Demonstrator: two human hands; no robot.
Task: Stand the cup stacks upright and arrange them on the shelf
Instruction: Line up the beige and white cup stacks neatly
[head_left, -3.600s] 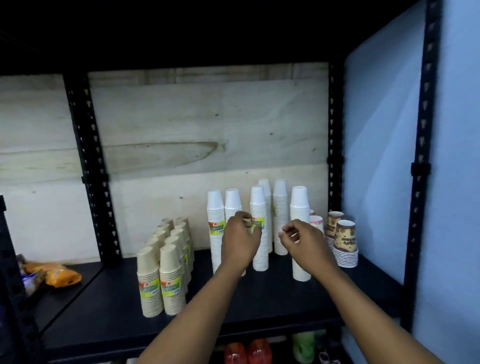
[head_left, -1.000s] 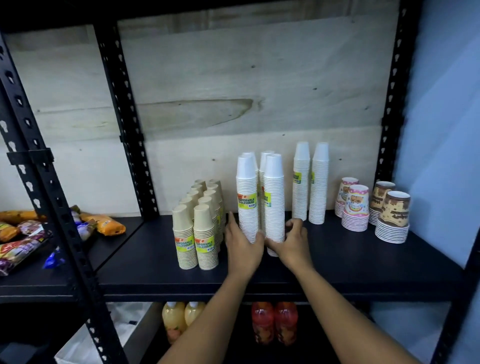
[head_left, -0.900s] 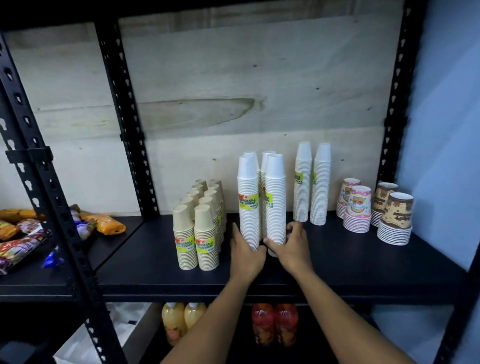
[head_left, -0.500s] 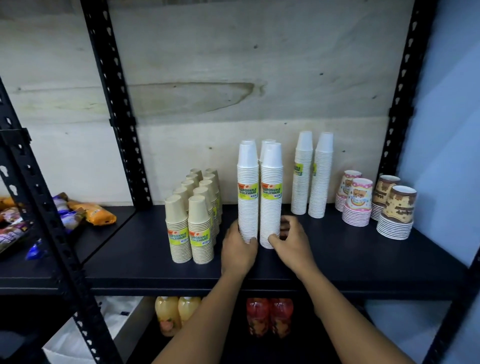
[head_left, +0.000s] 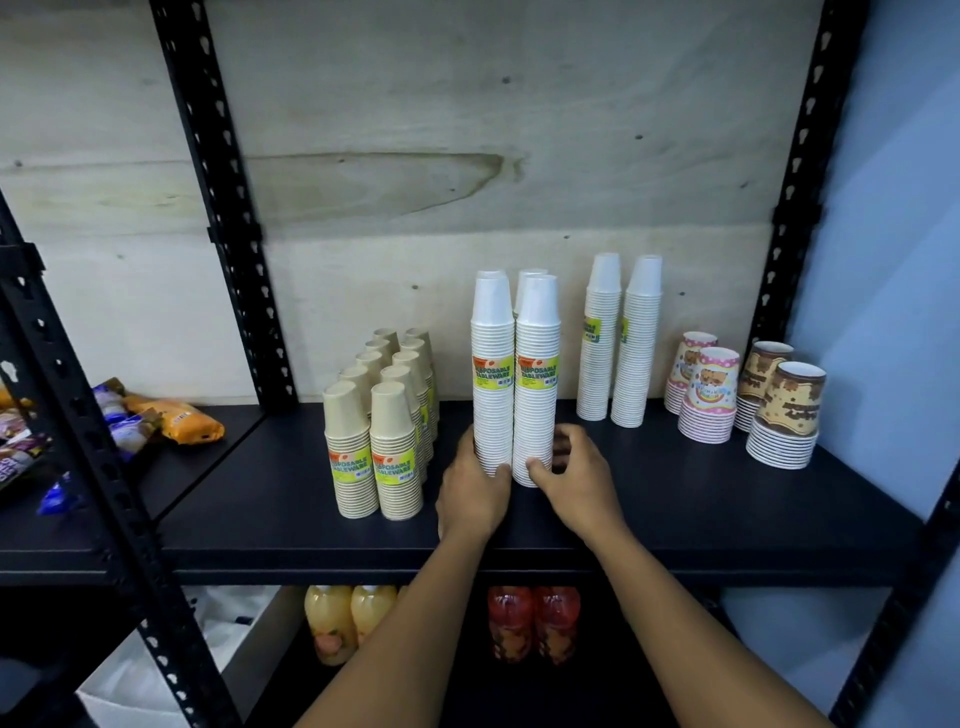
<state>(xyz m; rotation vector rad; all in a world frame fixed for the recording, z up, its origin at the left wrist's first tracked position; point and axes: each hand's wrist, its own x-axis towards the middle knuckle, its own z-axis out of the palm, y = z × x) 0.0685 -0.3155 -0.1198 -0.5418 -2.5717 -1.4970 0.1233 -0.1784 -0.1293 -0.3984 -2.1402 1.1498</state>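
On the black shelf (head_left: 675, 499), both hands steady upright white cup stacks (head_left: 514, 384).

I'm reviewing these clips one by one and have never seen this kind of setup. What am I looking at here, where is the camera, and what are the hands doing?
There is no machine: a person wears one wide-angle camera on the head, looking forward and down, so the two bare arms are their own. They face a black metal shelf. On it stand tan cup stacks, tall white cup stacks in the middle with more white stacks behind to the right, and short patterned cup stacks at the far right. The left hand and right hand touch the bases of the two front white stacks, one each, which stand upright side by side. Snack packets lie to the left; drink bottles sit below.
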